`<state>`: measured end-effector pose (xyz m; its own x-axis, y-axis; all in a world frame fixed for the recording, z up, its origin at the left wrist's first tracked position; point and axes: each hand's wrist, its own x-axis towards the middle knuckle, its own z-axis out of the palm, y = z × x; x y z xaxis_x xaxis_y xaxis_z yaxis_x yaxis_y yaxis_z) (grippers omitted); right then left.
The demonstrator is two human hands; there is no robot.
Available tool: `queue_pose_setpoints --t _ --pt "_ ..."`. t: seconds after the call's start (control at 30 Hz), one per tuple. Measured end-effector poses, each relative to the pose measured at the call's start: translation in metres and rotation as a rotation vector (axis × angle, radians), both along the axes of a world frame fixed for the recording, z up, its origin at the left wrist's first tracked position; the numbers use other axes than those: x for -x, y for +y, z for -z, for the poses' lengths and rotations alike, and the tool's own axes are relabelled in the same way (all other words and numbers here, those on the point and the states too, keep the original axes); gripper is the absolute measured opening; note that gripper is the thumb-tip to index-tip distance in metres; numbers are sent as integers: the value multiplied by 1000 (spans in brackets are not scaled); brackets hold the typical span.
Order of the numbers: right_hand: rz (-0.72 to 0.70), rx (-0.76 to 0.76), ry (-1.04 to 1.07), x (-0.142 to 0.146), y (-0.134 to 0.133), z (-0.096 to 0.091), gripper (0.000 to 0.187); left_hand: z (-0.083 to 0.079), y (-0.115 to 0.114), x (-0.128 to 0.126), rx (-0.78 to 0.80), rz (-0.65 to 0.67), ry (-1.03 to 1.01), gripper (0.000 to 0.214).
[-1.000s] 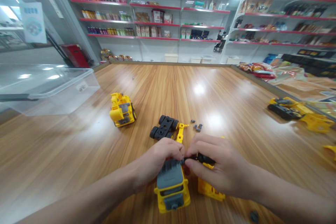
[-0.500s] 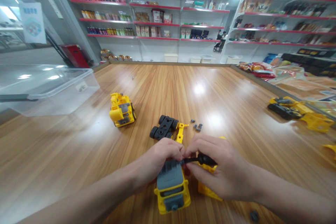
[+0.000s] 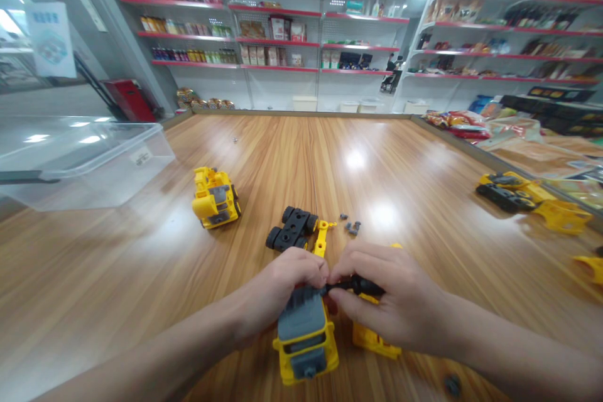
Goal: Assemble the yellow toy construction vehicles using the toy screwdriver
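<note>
My left hand (image 3: 294, 276) is closed around the far end of a yellow and grey toy truck cab (image 3: 304, 323), whose front points toward me. In my right hand (image 3: 389, 289) is a black screwdriver (image 3: 365, 286), held sideways with its shaft reaching the cab's right side. My fingers hide where the tip meets the toy. Partly under my right hand lies a yellow toy part (image 3: 374, 339). Just beyond my hands are a black wheeled chassis (image 3: 293, 229) and a yellow arm piece (image 3: 321, 240). Several small grey screws (image 3: 352, 226) lie to their right.
A yellow toy vehicle (image 3: 217, 198) stands at left, near a clear plastic bin (image 3: 113, 169). On the right lie a tracked yellow toy (image 3: 506, 191) and another yellow piece (image 3: 588, 269). A small grey part (image 3: 452, 384) sits near the front edge. Stocked shelves (image 3: 273, 41) stand behind the table.
The whole view has shifted slightly, so things sit a little further left. Both hands keep their hold, and the screwdriver handle sits slightly differently in my right fingers.
</note>
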<state>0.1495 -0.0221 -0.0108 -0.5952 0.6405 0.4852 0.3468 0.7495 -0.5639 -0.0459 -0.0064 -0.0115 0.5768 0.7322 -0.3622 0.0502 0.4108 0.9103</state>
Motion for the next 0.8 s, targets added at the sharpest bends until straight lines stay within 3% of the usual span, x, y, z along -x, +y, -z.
queue_pose_setpoints --t 0.43,0.57,0.8 --pt "-23 -9 -40 -1 -1 -2 8 0 0 0 2 40 -15 19" --pt "-32 -31 -63 -1 1 -2 6 -2 1 2 -79 57 9 15" --pt "-20 12 -98 0 -2 -2 9 -4 1 2 -348 95 246 14"
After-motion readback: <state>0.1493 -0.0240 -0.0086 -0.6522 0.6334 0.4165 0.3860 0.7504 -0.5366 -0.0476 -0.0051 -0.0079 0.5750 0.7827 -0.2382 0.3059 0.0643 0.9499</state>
